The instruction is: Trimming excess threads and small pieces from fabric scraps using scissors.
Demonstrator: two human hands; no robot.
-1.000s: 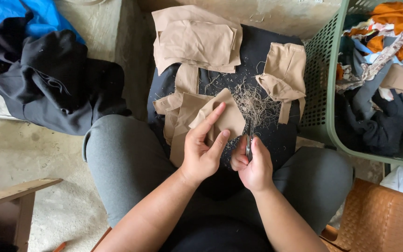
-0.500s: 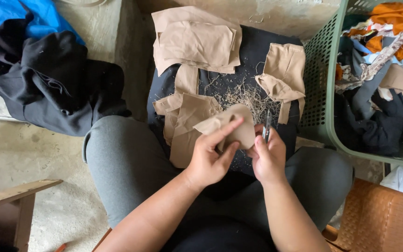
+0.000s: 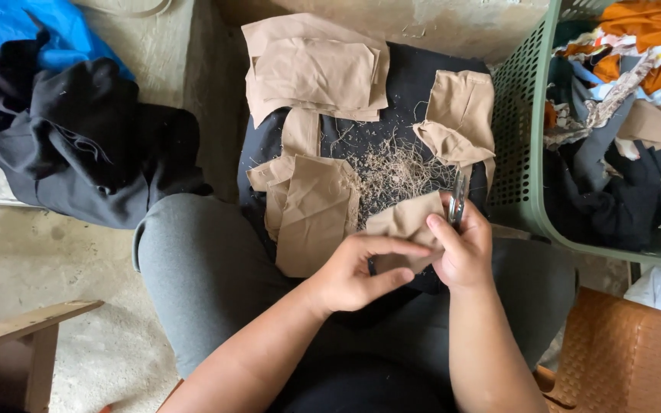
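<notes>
A small tan fabric piece [image 3: 405, 227] is held between both hands over the lap, just above a black cloth [image 3: 415, 84] spread across the grey-trousered knees. The left hand [image 3: 353, 271] is partly closed, its thumb and fingers pinching the lower edge of the piece. The right hand [image 3: 462, 248] is curled shut around a small metal thread snipper [image 3: 458, 197], whose blades point away from the body, and the right edge of the piece is touched by its thumb. A heap of loose thread clippings [image 3: 395, 172] is seen on the black cloth just beyond the hands. More tan pieces are laid around it: a folded stack [image 3: 315, 69] at the far edge, a flat pile [image 3: 307, 210] to the left, and 1 crumpled piece [image 3: 457, 122] to the right. A green plastic basket [image 3: 518, 138] (filled with mixed coloured garments) stands at the right, and a black garment [image 3: 78, 145] is heaped on the floor at the left.
</notes>
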